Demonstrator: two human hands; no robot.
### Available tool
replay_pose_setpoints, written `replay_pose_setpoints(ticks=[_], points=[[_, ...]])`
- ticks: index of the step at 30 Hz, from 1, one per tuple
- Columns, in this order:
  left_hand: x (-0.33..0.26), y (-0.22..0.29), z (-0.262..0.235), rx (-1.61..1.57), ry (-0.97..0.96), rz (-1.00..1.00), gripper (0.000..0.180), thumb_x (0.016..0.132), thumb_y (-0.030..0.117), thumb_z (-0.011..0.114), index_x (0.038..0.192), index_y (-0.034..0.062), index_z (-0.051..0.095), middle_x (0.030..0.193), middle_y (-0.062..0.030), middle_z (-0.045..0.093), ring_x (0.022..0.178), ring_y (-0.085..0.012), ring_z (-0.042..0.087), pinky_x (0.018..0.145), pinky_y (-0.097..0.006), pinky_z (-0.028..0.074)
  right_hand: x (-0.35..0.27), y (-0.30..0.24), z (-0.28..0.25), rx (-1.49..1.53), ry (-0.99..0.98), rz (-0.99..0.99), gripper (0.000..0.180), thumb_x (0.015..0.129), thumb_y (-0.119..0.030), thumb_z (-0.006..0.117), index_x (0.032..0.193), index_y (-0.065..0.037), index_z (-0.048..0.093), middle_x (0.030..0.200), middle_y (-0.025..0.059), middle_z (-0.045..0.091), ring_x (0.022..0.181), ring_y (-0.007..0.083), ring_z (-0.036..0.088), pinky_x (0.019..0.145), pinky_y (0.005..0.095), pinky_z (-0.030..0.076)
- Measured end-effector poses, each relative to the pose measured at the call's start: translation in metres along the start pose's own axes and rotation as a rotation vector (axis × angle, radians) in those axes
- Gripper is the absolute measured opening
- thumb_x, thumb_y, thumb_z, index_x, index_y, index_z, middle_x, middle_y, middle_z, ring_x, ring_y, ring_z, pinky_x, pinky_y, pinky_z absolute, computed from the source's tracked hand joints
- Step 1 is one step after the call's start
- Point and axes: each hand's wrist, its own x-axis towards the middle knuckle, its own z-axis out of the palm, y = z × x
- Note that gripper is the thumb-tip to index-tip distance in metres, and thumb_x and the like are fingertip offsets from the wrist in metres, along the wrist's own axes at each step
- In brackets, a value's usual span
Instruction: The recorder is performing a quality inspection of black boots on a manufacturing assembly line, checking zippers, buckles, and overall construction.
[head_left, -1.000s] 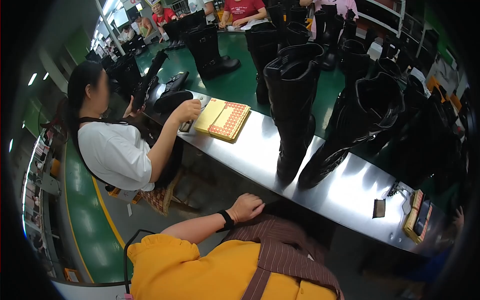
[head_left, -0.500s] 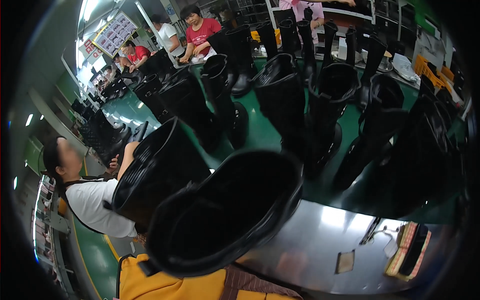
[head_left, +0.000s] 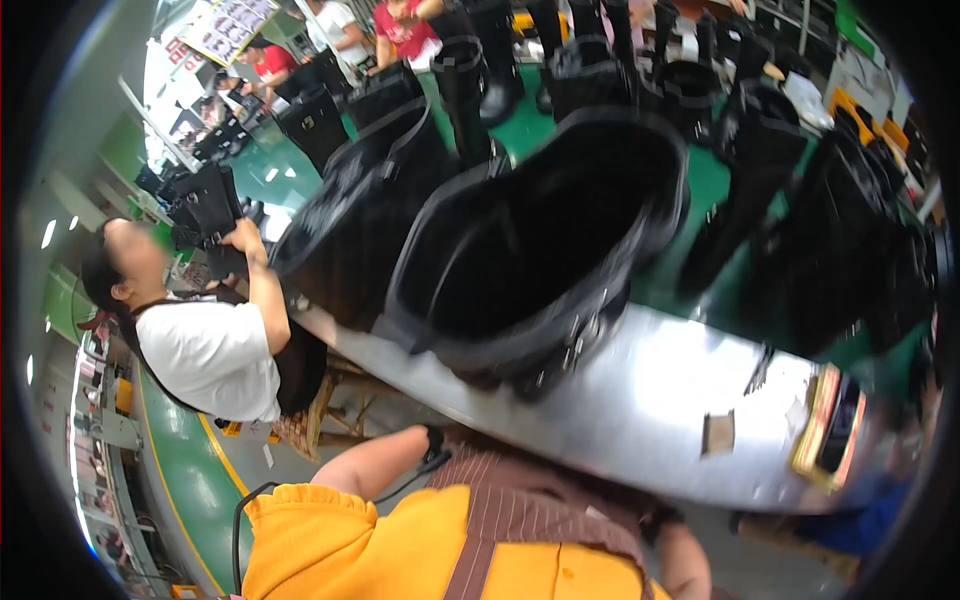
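My left forearm comes in over the yellow shirt, with a black band at its wrist. Past that band, my left hand is hidden near the brown striped apron. On the right, only my forearm and its dark wristband show; my right hand is out of sight too. Neither hand can be seen on a boot. Closest to me, a tall black boot with buckles stands on the metal table, its wide top facing up. Beside it on the left is another tall black boot.
Several black boots stand on the green surface beyond. A patterned box and a small brown square lie on the metal table's right. At left, a co-worker in white holds a boot. More people work farther back.
The view has tilted down, so the boots appear higher and my forearms and apron now show. The co-worker at left has lifted a boot upright.
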Motion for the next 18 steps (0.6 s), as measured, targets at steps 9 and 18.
replay_pose_setpoints(ticks=[9, 18], points=[[-0.086, 0.125, -0.026, 0.867, 0.042, 0.063, 0.05, 0.093, 0.043, 0.051, 0.086, -0.0021, 0.071, 0.087, -0.0249, 0.068, 0.087, -0.0415, 0.067, 0.078, -0.048, 0.053, -0.231, -0.143, -0.119, -0.084, -0.052, -0.442, 0.03, 0.089, -0.026, 0.067, 0.11, -0.005, 0.069, 0.089, 0.0218, 0.07, 0.087, 0.0414, 0.066, 0.082, 0.0412, 0.054], [-0.092, 0.175, -0.097, 0.192, 0.848, 0.503, 0.079, 0.076, 0.021, 0.083, 0.14, -0.0016, 0.042, 0.137, -0.0226, 0.052, 0.127, -0.0339, 0.051, 0.104, -0.039, 0.041, -0.204, -0.384, -0.153, 0.418, 1.117, -1.057, 0.115, 0.071, -0.037, 0.085, 0.152, 0.004, 0.015, 0.152, 0.0306, 0.025, 0.141, 0.0432, 0.029, 0.115, 0.045, 0.029]])
